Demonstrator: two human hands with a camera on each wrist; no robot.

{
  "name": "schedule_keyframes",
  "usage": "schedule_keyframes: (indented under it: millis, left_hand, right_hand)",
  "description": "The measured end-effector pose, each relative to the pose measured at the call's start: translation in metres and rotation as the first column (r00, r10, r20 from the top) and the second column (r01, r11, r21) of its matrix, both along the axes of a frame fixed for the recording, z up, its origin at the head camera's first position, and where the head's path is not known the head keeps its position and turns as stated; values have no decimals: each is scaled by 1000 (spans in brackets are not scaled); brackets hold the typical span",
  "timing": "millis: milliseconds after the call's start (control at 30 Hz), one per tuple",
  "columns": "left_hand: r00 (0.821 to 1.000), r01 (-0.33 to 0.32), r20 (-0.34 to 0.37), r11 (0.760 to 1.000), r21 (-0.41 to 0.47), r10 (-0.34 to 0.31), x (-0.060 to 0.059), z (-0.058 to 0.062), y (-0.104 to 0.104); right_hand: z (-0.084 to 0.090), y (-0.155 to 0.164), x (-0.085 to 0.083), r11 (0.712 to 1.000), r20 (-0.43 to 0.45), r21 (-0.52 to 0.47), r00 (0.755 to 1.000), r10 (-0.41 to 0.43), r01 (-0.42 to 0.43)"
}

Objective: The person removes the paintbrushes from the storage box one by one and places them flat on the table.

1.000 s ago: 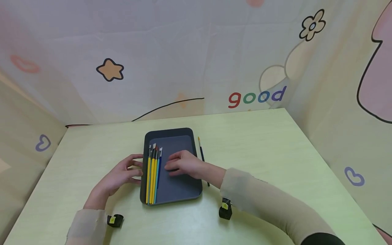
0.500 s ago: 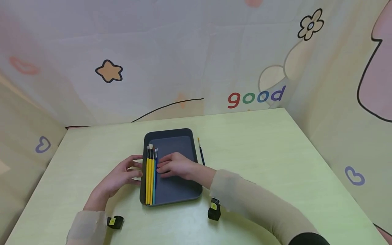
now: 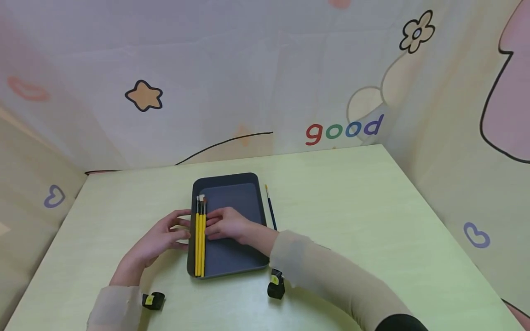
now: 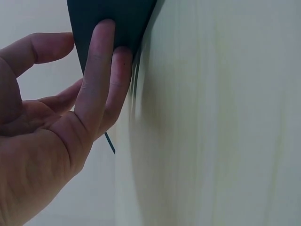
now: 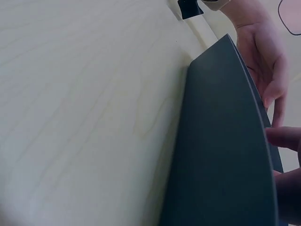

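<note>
Behind the table hangs a pale cloth backdrop point(image 3: 215, 82), printed with a star, a flower and the coloured word "good". Before it stands the light wooden table point(image 3: 352, 207), which fills most of the lower part. A light sleeve point(image 3: 327, 264) covers the right forearm, which reaches across the near right corner of the dark grey tray point(image 3: 232, 257). This tray lies flat on the table, left of the middle.

The left hand point(image 3: 159, 236) is beside the tray; its fingers are spread wide, and in the left wrist view some fingertips touch the outer wall. The right hand point(image 3: 227, 225) is above the tray floor, its fingers lightly bent and narrow together, the tips at the rightmost of three yellow brushes point(image 3: 200, 246) and seeming to touch it. These brushes lie side by side along the left inner wall, bristles to the far end.

On the table, just right of the tray, lies a dark thin brush point(image 3: 271, 209), its lower part hidden by the right arm.
</note>
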State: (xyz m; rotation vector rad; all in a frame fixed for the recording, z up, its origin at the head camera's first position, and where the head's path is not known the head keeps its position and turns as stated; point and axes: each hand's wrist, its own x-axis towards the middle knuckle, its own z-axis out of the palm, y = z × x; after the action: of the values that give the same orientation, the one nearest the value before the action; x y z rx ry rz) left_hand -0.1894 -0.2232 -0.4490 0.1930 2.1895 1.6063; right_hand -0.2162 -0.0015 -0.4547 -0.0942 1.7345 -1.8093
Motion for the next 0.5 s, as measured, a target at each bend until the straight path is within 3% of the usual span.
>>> schedule_keyframes:
  millis: [300,500]
  left_hand:
    - [1000,-2,7,1000,9,2,1,-2,-3]
    - [1000,-10,13,1000,3,10,1,-1,-2]
  right_hand:
    - [-3,-21,7,992,-111,74,990,-92,100]
    - [-4,-21,5,988,-85,103,991,-106,115]
